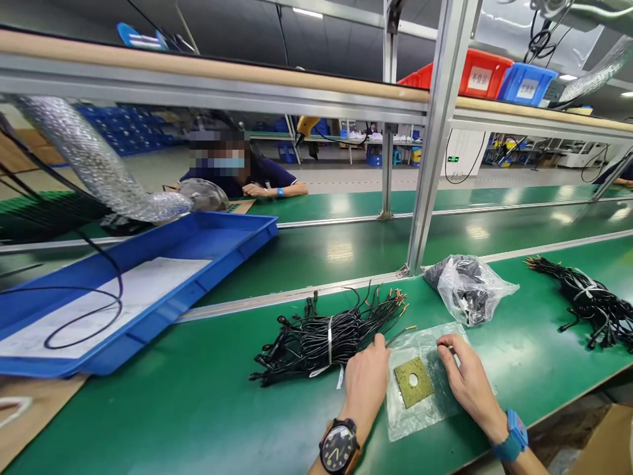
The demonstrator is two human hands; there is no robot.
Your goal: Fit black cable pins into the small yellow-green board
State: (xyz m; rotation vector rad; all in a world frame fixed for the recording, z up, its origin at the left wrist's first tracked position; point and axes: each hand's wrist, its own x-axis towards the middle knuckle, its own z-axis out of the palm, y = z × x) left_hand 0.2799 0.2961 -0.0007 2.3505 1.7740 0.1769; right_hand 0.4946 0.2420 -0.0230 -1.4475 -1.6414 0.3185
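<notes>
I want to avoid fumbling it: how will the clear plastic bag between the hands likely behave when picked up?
The clear plastic bag is probably floppy, its thin film being wrinkled. Its shiny surface may be slippery. The yellowish square in or on it is likely stiffer, given its straight edges.

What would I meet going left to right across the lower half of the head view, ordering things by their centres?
Blue plastic tray → white-tied bundle of black cables → yellow-green square pad with a round hole → clear plastic bag of black contents → second tied black cable bundle.
</notes>
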